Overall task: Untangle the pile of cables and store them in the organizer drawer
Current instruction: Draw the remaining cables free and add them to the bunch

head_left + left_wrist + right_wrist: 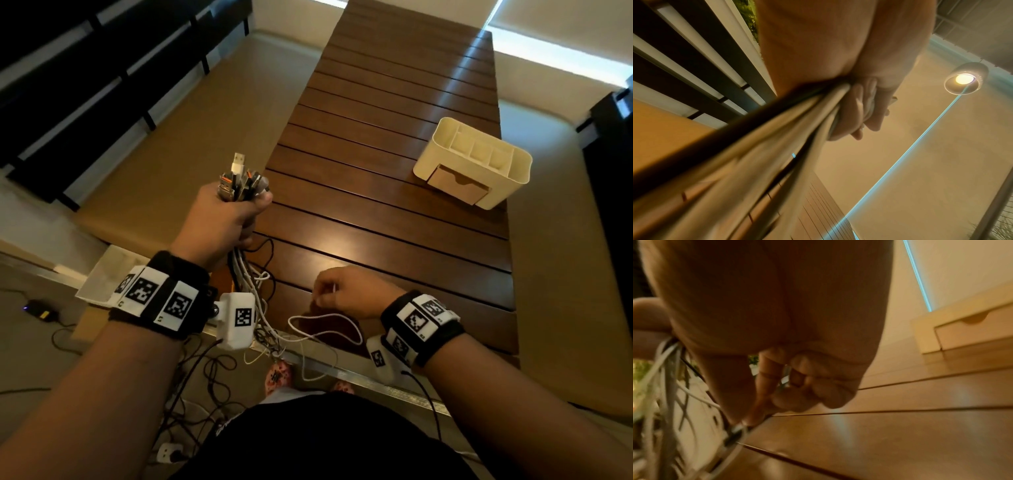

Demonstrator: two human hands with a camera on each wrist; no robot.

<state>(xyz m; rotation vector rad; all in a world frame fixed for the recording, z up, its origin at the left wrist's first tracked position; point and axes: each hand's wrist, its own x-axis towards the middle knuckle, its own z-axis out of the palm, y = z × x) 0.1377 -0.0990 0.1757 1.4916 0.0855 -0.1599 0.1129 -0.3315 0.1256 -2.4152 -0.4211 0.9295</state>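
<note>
Evidently the left hand (222, 222) clenches the cable bundle (239, 181) by its plugs, raised off the table's (394, 212) near-left corner so tails hang free, while the right hand (346, 291) pinches one white cable (325, 329) to draw it out; the organizer (474, 162) waits far right, its drawer (457, 185) shut.

We see a dark brown slatted wooden counter (394, 144) on a tan floor (191, 113). Dark horizontal railing bars (85, 58) at far left. Small black device with a blue light and yellow label (41, 308) on the floor lower left, thin black wires (205, 377) looping nearby, white plug (168, 452) below. Left wrist view: lit round ceiling lamp (963, 79).
</note>
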